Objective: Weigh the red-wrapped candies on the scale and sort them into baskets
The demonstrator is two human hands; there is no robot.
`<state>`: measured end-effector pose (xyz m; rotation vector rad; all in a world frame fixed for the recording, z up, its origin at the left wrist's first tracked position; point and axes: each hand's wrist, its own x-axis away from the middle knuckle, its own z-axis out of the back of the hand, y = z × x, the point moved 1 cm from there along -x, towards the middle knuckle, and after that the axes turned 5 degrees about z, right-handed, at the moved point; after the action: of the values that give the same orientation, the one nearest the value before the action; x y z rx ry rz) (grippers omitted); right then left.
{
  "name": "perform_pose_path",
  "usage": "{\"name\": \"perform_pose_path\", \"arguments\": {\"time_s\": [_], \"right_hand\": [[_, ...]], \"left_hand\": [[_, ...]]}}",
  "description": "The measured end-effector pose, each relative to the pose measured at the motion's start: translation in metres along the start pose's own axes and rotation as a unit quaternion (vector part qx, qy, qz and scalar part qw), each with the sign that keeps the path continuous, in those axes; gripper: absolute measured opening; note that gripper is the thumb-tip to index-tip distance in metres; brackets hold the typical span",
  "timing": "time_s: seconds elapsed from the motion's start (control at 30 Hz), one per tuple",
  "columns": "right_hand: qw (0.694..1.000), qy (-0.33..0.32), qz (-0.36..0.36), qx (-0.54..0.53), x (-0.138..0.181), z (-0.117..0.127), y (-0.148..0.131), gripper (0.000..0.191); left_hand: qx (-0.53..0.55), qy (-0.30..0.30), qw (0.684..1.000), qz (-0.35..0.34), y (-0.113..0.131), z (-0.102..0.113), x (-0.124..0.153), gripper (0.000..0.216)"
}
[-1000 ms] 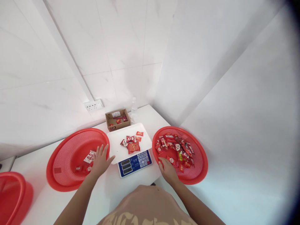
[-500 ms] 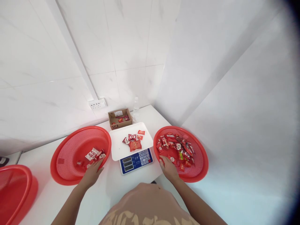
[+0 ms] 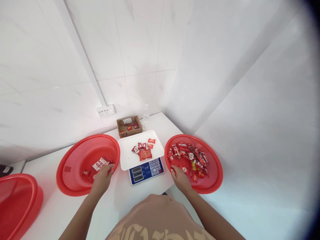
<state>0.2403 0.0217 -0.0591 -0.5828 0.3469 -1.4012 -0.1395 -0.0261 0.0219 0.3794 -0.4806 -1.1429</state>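
Basket (image 3: 75, 153), round mesh, touches left hand (image 3: 102, 177).

— What is surrounding the white table (image 3: 125, 196)?
— Large glossy white tiles are covering the far wall (image 3: 130, 50), and a plain white wall (image 3: 237, 83) is closing in on the right, meeting it in a corner.
— Anything on the tiles?
— A white socket strip (image 3: 106, 110) is sitting low on the left, with a white conduit (image 3: 82, 56) running down to it. Bright, even light is falling everywhere.

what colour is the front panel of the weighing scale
Blue, with white keys, on the white-trayed weighing scale; head view.
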Motion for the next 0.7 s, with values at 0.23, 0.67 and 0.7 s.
{"name": "perform_pose_path", "arguments": {"time_s": [0.23, 0.67, 0.7], "right_hand": [[1.0, -0.002, -0.002, 0.004, 0.0, 0.001, -0.001, 0.044], [1.0, 0.0, -0.004, 0.002, 0.001, 0.003, -0.002, 0.042], [1.0, -0.004, -0.006, 0.002, 0.002, 0.003, -0.003, 0.043]], "left_hand": [[0.028, -0.011, 0.998, -0.052, 0.028, -0.005, 0.008, 0.021], [-0.019, -0.141, 0.984, -0.11, 0.039, -0.048, 0.032, 0.023], [-0.02, -0.142, 0.983, -0.114, 0.039, -0.051, 0.032, 0.024]]}}
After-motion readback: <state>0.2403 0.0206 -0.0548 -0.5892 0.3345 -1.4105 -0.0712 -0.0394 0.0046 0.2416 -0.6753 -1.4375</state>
